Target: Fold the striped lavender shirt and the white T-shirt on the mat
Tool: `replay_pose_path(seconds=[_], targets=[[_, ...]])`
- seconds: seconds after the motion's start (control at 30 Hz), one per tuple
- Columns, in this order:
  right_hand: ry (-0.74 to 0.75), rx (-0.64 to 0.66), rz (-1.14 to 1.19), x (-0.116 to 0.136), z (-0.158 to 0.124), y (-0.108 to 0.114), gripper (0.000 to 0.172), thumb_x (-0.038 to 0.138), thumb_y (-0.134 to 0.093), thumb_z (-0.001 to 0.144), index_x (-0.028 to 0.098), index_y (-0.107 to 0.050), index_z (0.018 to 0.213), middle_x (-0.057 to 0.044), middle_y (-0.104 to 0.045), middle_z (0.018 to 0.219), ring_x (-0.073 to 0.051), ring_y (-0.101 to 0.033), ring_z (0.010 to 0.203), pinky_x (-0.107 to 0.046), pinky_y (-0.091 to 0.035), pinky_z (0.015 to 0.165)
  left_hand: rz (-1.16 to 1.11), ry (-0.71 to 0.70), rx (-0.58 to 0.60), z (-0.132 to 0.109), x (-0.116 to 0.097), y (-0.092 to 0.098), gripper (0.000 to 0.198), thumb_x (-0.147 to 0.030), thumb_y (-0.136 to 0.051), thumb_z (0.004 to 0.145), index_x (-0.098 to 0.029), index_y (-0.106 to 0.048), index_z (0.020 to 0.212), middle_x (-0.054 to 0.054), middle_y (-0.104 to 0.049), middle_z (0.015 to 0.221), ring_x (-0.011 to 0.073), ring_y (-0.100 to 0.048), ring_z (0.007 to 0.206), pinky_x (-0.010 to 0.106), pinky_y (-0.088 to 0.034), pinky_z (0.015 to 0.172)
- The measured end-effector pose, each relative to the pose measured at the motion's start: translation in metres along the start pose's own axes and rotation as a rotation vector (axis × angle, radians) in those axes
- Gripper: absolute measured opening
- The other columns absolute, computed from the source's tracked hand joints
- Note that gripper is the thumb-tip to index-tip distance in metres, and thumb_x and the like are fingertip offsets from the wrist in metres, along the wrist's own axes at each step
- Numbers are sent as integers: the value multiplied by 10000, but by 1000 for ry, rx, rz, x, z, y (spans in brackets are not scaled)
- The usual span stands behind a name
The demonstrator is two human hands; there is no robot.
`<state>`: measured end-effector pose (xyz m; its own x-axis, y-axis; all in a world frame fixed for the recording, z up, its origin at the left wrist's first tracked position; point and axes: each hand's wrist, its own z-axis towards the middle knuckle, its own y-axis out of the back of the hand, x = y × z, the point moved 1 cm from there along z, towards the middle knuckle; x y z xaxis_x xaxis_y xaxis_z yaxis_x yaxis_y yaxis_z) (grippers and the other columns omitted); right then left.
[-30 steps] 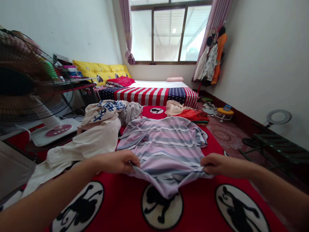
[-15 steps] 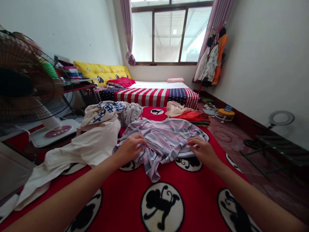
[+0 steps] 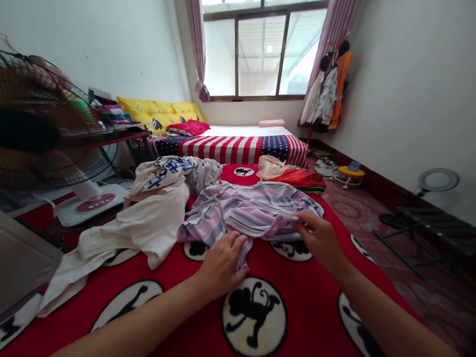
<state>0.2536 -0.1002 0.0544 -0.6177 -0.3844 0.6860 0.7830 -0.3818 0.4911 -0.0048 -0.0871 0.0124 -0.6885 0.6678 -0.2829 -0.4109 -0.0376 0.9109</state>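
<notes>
A striped shirt (image 3: 256, 201) in pale pink, grey and white lies rumpled in front of me on a red cover (image 3: 308, 302) printed with black monkey figures in white circles. My left hand (image 3: 223, 260) is closed at the near end of the shirt, thumb and fingers around a loose fold that hangs toward me. Pinched between the fingers of my right hand (image 3: 316, 235) is the shirt's near right edge, lifted slightly off the cover. The left fingertips are partly hidden by the hand itself.
Cream and grey clothes (image 3: 148, 213) are heaped to the left, beside a standing fan (image 3: 33, 134). Behind the shirt on the right is a stack of red and beige clothes (image 3: 297, 176). A green folding stool (image 3: 431, 228) and a ring light (image 3: 439, 179) stand at right.
My left hand has moved right and toward me, onto the shirt's hanging fold. My right hand has raised the shirt's right edge. The shirt's near part has shifted and bunched.
</notes>
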Motion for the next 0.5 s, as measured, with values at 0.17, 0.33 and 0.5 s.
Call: replay_pose_path(seconds=[0.17,0.33,0.5], targets=[[-264,-436,239,1,0,75,240,427,-696,755,240,-684,905,10,-642,724,-154,-587,601,-281,-510,567,1,83,54,-6,16,12,490,-37,-465,698,-201,-612,1136,77,-635,1093,238,-575,1048,340,-463,891],[-408,-646,479,-5,-14,122,234,372,-781,613,251,-692,792,-28,-675,857,-194,-619,696,-330,-565,603,-385,190,49,-7,41,56,248,-105,-453,663,-167,-664,778,30,-654,781,181,-599,777,267,-449,712],[-506,-526,446,-5,-41,134,274,391,-767,618,250,-705,844,-29,-672,764,-175,-614,612,-285,-558,541,-770,357,95,-18,65,133,106,-226,-493,657,-141,-550,686,-41,-521,602,96,-462,599,182,-368,578]])
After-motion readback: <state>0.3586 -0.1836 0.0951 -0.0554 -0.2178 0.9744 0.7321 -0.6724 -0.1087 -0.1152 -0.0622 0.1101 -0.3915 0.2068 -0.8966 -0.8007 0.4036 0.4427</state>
